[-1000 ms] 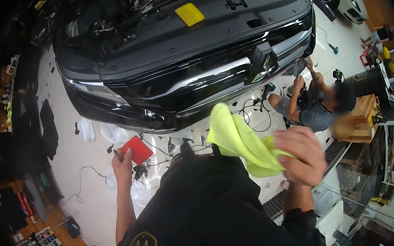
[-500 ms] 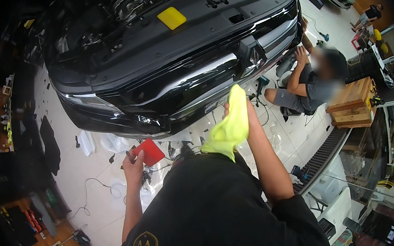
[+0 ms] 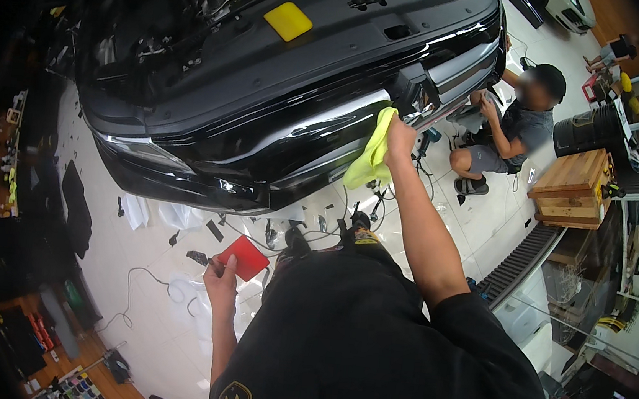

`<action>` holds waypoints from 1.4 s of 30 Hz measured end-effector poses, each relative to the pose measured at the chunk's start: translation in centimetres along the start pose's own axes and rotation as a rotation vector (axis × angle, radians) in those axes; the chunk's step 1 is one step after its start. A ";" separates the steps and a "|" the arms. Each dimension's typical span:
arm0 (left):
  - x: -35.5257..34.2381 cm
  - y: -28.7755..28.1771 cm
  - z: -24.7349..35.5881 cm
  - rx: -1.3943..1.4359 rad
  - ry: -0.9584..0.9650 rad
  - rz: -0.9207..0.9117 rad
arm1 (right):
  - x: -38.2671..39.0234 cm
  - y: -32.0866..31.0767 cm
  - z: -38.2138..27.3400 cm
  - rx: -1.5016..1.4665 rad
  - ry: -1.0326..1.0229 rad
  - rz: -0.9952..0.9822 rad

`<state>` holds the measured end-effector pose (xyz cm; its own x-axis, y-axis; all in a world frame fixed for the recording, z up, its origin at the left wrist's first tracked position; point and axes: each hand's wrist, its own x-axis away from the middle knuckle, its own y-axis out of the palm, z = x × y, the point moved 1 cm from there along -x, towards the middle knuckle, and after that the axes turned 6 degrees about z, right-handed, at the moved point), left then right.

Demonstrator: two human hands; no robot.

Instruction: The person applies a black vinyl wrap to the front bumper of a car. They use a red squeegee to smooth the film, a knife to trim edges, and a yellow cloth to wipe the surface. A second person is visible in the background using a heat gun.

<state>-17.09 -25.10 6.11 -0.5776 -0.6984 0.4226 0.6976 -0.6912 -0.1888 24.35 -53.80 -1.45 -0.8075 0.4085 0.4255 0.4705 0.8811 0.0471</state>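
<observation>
My left hand (image 3: 220,286), low in front of me, grips a flat red squeegee card (image 3: 246,259) between thumb and fingers. A small dark piece shows by its fingertips; whether it is held or lies on the floor I cannot tell. Out ahead, my right hand (image 3: 400,139) is closed on a bright yellow-green cloth (image 3: 369,158) that hangs down in folds. The cloth is in front of the black car's front bumper (image 3: 291,175); contact is not clear. On the black panel (image 3: 220,74) under the raised bonnet area lies a yellow squeegee card (image 3: 289,21).
At the right, another person (image 3: 523,119) crouches by the bumper, hands raised. Near them are a dark teal power tool (image 3: 430,137) and a wooden crate (image 3: 570,189). Cables (image 3: 129,297), dark scraps and clear film (image 3: 179,215) lie on the tiled floor.
My right hand and the cloth have moved up toward the bumper. My left hand, still with the red card, has shifted slightly lower. The crouching person has drawn a hand lower.
</observation>
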 end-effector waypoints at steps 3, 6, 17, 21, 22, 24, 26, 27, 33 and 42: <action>-0.1 0.5 -1.4 -0.032 0.006 0.061 | -1.0 -0.5 -0.1 -0.025 -0.013 -0.013; -0.2 -0.2 -2.3 -0.016 -0.085 0.071 | -2.0 -0.9 0.1 0.006 0.003 0.028; -0.6 -4.3 -2.1 0.012 -0.039 0.127 | 6.5 3.3 4.7 -0.129 0.038 0.046; -1.7 -3.8 -1.1 0.027 0.006 0.070 | 12.6 6.5 8.7 0.027 -0.040 0.065; -1.7 -4.1 -0.8 0.022 0.016 0.073 | 15.1 7.5 8.9 0.103 -0.034 0.010; -2.7 -2.8 0.0 0.011 0.011 -0.010 | 15.6 7.3 10.4 0.146 -0.075 -0.067; -3.4 -3.2 -0.1 -0.002 0.009 -0.038 | 18.0 7.7 9.7 0.112 0.107 -0.260; -3.9 -3.3 -0.4 -0.006 0.010 -0.057 | 18.8 7.5 9.1 0.082 0.225 -0.392; -5.1 -3.5 -0.1 -0.050 0.054 -0.091 | 14.3 2.1 5.1 -0.187 0.365 -0.415; -6.2 -7.0 -2.3 -0.021 0.050 -0.106 | 15.4 6.3 5.5 0.091 0.077 -0.202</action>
<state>-19.39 -16.36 2.74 -0.6686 -0.6292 0.3963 0.6227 -0.7651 -0.1640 12.91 -40.59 0.44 -0.8507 0.2052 0.4839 0.2650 0.9625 0.0579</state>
